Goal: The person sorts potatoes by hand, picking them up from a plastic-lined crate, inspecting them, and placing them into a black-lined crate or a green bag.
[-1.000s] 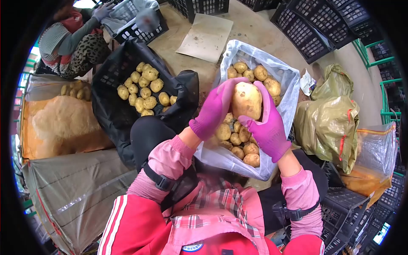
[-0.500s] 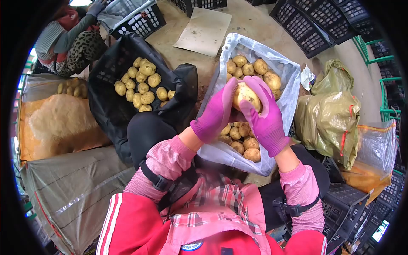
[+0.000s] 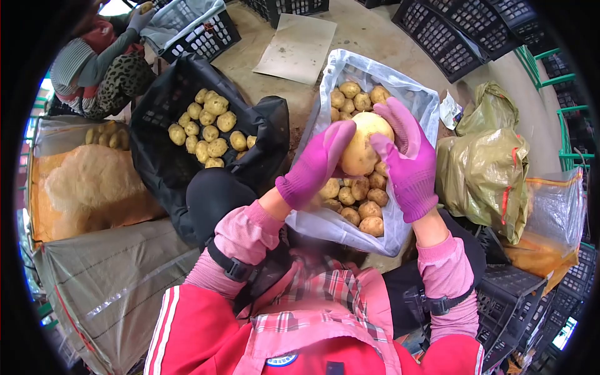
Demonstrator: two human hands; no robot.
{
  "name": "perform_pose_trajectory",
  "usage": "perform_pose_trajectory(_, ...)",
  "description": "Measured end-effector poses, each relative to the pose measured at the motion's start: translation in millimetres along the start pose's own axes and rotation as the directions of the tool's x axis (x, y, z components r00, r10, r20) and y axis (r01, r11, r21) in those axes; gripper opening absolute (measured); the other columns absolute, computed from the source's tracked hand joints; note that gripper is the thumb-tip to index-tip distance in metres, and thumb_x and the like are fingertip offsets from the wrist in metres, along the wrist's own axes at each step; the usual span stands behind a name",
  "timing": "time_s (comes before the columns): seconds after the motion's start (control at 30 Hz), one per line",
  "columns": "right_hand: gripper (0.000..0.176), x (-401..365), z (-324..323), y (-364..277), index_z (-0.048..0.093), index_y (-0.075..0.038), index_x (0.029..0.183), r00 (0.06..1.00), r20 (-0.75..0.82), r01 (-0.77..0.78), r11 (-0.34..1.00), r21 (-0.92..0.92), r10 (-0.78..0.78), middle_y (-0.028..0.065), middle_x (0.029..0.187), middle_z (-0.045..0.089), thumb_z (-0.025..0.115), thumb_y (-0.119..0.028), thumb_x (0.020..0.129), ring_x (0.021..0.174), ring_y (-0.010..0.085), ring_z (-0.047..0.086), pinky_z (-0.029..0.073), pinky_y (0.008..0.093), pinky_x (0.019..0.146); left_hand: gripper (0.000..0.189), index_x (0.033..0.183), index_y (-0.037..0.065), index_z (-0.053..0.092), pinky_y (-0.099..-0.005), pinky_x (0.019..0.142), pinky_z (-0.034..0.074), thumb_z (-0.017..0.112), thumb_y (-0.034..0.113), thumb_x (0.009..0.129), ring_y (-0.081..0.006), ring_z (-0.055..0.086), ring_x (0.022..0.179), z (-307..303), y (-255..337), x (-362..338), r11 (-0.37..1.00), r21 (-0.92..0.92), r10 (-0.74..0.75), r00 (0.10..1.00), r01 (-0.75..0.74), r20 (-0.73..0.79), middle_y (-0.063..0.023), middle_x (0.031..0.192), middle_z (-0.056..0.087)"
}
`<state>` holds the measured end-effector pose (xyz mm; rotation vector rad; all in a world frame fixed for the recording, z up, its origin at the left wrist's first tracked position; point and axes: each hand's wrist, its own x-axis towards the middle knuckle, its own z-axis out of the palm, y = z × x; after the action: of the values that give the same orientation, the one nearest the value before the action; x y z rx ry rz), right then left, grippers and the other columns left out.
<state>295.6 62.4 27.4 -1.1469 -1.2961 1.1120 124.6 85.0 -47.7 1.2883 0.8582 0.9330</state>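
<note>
A large pale potato (image 3: 364, 149) is held over a basket lined with translucent white sheeting (image 3: 420, 103). My left hand (image 3: 317, 161), in a pink-purple knitted glove, is wrapped around the potato's left side. On the other side, my right hand (image 3: 409, 159), gloved alike, has its thumb against the potato, with its other fingers curved by the upper right edge. Several brownish potatoes (image 3: 359, 187) lie in the basket below both hands. To the left, a black-lined container (image 3: 153, 119) holds several yellowish potatoes (image 3: 215, 104).
At upper left, another person (image 3: 103, 72) crouches by a lined black crate (image 3: 209, 39). A cardboard sheet (image 3: 297, 47) lies on the floor. Black crates (image 3: 437, 40) stand at upper right. Olive plastic bags (image 3: 484, 169) sit right of the basket; covered sacks (image 3: 94, 184) flank the left.
The potato has been turned between my hands, showing a broader pale side. My right hand has shifted slightly right and its fingers have opened somewhat.
</note>
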Motion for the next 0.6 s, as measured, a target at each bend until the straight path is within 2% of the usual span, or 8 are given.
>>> perform_pose_trajectory(0.07, 0.082, 5, -6, -3, 0.04, 0.0, 0.145, 0.999, 0.02, -0.031, 0.998, 0.049, 0.03, 0.0175, 0.137, 0.054, 0.076, -0.044, 0.086, 0.124, 0.0241, 0.054, 0.043, 0.0341, 0.104, 0.065, 0.136, 0.0, 0.046, -0.031, 0.087, 0.056, 0.033, 0.055, 0.104, -0.019, 0.064, 0.11, 11, 49, -11, 0.848, -0.392, -0.348, 0.933, 0.357, 0.097, -0.0115, 0.124, 0.06)
perform_pose_trajectory(0.1, 0.083, 6, -8, -4, 0.04, 0.0, 0.145, 0.999, 0.028, -0.046, 0.996, 0.073, 0.044, 0.0172, 0.135, 0.055, 0.077, -0.043, 0.085, 0.121, 0.0235, 0.056, 0.045, 0.0333, 0.102, 0.066, 0.141, 0.002, 0.043, -0.0299, 0.084, 0.057, 0.029, 0.055, 0.104, -0.0194, 0.065, 0.107, 11, 51, -11, 0.838, -0.416, -0.355, 0.932, 0.352, 0.073, -0.0112, 0.126, 0.059)
perform_pose_trajectory(0.2, 0.076, 4, 3, -1, 0.04, -0.002, 0.147, 0.978, 0.117, 0.202, 0.915, -0.349, -0.171, 0.0143, 0.133, 0.057, 0.07, -0.043, 0.09, 0.116, 0.0201, 0.058, 0.048, 0.0311, 0.096, 0.066, 0.143, 0.002, 0.041, -0.0298, 0.085, 0.056, 0.029, 0.054, 0.105, -0.0211, 0.065, 0.108, 9, 42, -7, 0.989, -0.127, -0.089, 0.989, 0.074, -0.119, -0.0127, 0.126, 0.059)
perform_pose_trajectory(0.27, 0.052, 2, 5, -14, 0.053, -0.002, 0.136, 0.986, 0.076, 0.165, 0.915, -0.368, -0.148, 0.0118, 0.119, 0.065, 0.063, -0.035, 0.097, 0.107, 0.0171, 0.062, 0.051, 0.0298, 0.089, 0.059, 0.144, 0.003, 0.041, -0.0311, 0.092, 0.052, 0.04, 0.044, 0.103, -0.0211, 0.06, 0.114, 2, 40, -2, 0.995, -0.041, 0.092, 0.995, -0.094, -0.043, -0.0137, 0.129, 0.056)
perform_pose_trajectory(0.33, 0.042, 3, -1, -16, 0.06, -0.001, 0.128, 0.99, 0.052, 0.14, 0.934, -0.328, -0.13, 0.011, 0.112, 0.069, 0.06, -0.033, 0.1, 0.102, 0.0166, 0.065, 0.052, 0.0292, 0.087, 0.051, 0.144, 0.003, 0.043, -0.0334, 0.104, 0.044, 0.051, 0.031, 0.102, -0.0186, 0.053, 0.122, 0, 47, -2, 0.977, -0.164, 0.142, 0.99, -0.137, 0.019, -0.0124, 0.132, 0.054)
perform_pose_trajectory(0.4, 0.04, 9, -4, -16, 0.067, 0.0, 0.116, 0.989, 0.0, 0.139, 0.919, -0.37, -0.15, 0.0095, 0.103, 0.071, 0.045, -0.032, 0.106, 0.097, 0.0148, 0.066, 0.052, 0.0296, 0.085, 0.061, 0.147, 0.005, 0.039, -0.0305, 0.085, 0.056, 0.048, 0.043, 0.101, -0.0222, 0.063, 0.11, 4, 51, -5, 0.979, -0.192, 0.069, 0.997, -0.062, 0.03, -0.0134, 0.132, 0.054)
perform_pose_trajectory(0.47, 0.036, 10, -4, -4, 0.067, 0.001, 0.115, 0.999, -0.02, 0.022, 0.955, -0.295, -0.029, 0.0083, 0.105, 0.071, 0.047, -0.028, 0.106, 0.097, 0.0155, 0.066, 0.052, 0.0305, 0.086, 0.06, 0.146, 0.007, 0.039, -0.0382, 0.079, 0.06, 0.047, 0.046, 0.101, -0.023, 0.064, 0.109, 4, 61, -15, 0.841, -0.532, -0.119, 0.993, 0.099, -0.003, -0.0116, 0.131, 0.053)
perform_pose_trajectory(0.6, 0.027, 3, 22, -24, 0.066, 0.002, 0.117, 1.0, -0.024, -0.007, 0.991, -0.132, 0.004, 0.0099, 0.107, 0.07, 0.054, -0.016, 0.102, 0.098, 0.0162, 0.066, 0.054, 0.0291, 0.086, 0.055, 0.134, 0.011, 0.052, -0.0368, 0.075, 0.061, 0.05, 0.054, 0.098, -0.0255, 0.068, 0.097, -37, 38, -24, 0.768, -0.641, -0.34, 0.844, -0.005, -0.415, -0.0098, 0.119, 0.063)
